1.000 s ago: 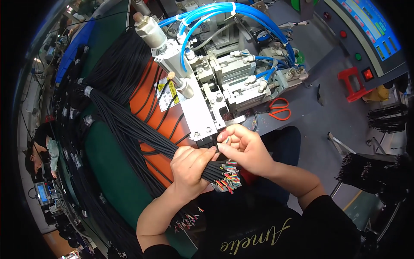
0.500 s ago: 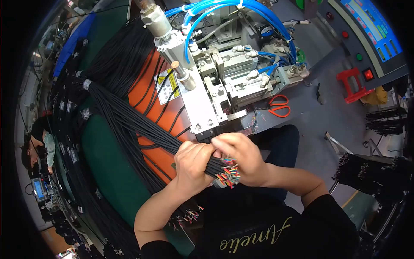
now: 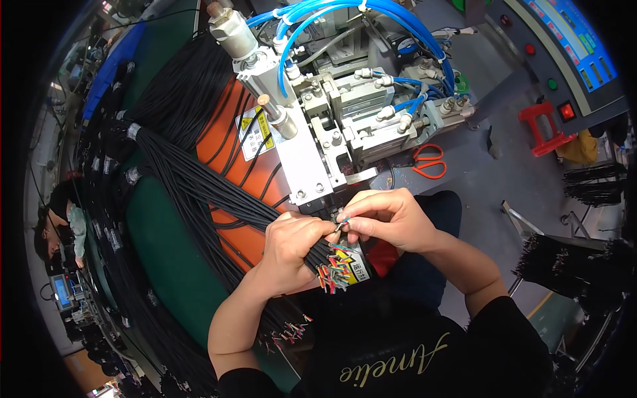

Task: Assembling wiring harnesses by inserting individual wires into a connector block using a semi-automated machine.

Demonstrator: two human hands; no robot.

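My left hand (image 3: 292, 249) is closed round a thick bundle of black cables (image 3: 225, 194). Below its fingers the stripped cable ends (image 3: 335, 270) fan out in red, yellow, white and green wires. My right hand (image 3: 388, 219) pinches the thin coloured wires (image 3: 343, 223) of one cable end, held up beside the left thumb. Both hands are just in front of the metal head of a pneumatic machine (image 3: 308, 169). A yellow and white warning label (image 3: 357, 265) shows behind the wire ends.
Blue air hoses (image 3: 398, 23) arch over the machine. Red-handled scissors (image 3: 430, 162) lie on the grey bench to its right. More black cable bundles (image 3: 179, 86) cover the orange board (image 3: 219, 139) and green table (image 3: 156, 245). A control screen (image 3: 577, 40) and red stool (image 3: 541, 129) stand at right.
My right hand has shifted slightly right and up from the bundle and now pinches one cable's wires apart from the rest. The bundle's ends have swung a little left, uncovering the label.
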